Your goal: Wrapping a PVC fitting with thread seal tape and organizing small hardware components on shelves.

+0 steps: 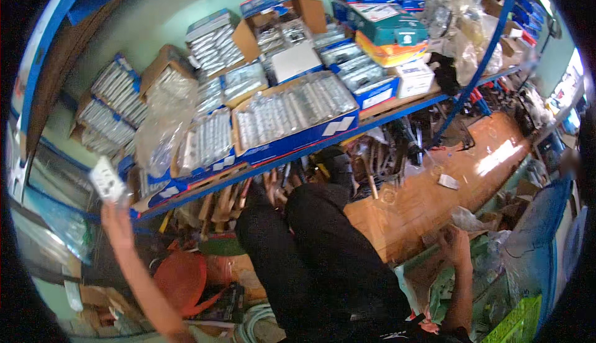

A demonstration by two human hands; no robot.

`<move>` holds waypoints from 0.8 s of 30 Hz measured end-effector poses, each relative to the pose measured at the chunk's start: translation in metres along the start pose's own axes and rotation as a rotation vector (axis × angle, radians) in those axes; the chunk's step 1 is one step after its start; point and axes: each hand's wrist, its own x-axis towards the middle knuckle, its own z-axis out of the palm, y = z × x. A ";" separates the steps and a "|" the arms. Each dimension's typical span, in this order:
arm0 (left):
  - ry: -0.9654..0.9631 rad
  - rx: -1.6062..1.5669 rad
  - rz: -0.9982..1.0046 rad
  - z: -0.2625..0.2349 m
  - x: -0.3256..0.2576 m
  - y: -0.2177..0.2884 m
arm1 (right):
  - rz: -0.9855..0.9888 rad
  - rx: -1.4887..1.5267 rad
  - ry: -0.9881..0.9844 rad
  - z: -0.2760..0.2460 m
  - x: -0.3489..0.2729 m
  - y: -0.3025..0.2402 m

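My left hand (115,214) is raised at the left, level with the blue shelf edge (292,152), and grips a small white packet (107,180) at its lower end. My right hand (455,243) reaches down at the lower right, resting on a brown cardboard piece beside crumpled clear plastic (470,220); whether its fingers hold anything is unclear. My legs in black trousers (313,250) fill the middle of the view.
The shelf holds open cardboard boxes of packaged silvery parts (292,108) and blue and teal cartons (388,29). Tools with wooden handles (217,203) lie under it. A red plastic stool (183,278) sits lower left, a green crate (518,324) lower right, wooden floor (434,194) beyond.
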 end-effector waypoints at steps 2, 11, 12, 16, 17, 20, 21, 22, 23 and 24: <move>0.094 -0.596 -0.286 0.077 -0.066 0.024 | -0.012 0.015 -0.033 0.007 0.001 0.003; -0.569 -1.222 -0.723 0.360 -0.240 0.070 | -0.186 0.098 -0.039 0.003 -0.009 -0.062; -0.650 -1.159 -0.742 0.376 -0.240 0.067 | -0.210 0.038 -0.020 0.003 -0.012 -0.059; -0.834 -1.105 -0.889 0.401 -0.242 0.026 | -0.392 0.209 0.249 0.016 -0.003 -0.109; -0.854 -1.104 -0.889 0.400 -0.247 0.016 | -0.401 0.228 0.250 0.023 0.003 -0.133; -0.799 -1.111 -0.921 0.396 -0.272 0.004 | -0.398 0.512 0.330 0.041 0.024 -0.209; -0.845 -1.118 -0.860 0.396 -0.275 0.003 | -0.472 0.544 0.417 0.054 0.037 -0.231; -0.837 -1.122 -0.854 0.396 -0.275 0.003 | -0.543 0.575 0.471 0.064 0.049 -0.255; -0.757 -1.144 -0.818 0.390 -0.274 0.003 | -0.624 0.619 0.507 0.076 0.058 -0.283; -0.698 -1.186 -0.793 0.392 -0.275 0.007 | -0.657 0.596 0.443 0.079 0.061 -0.302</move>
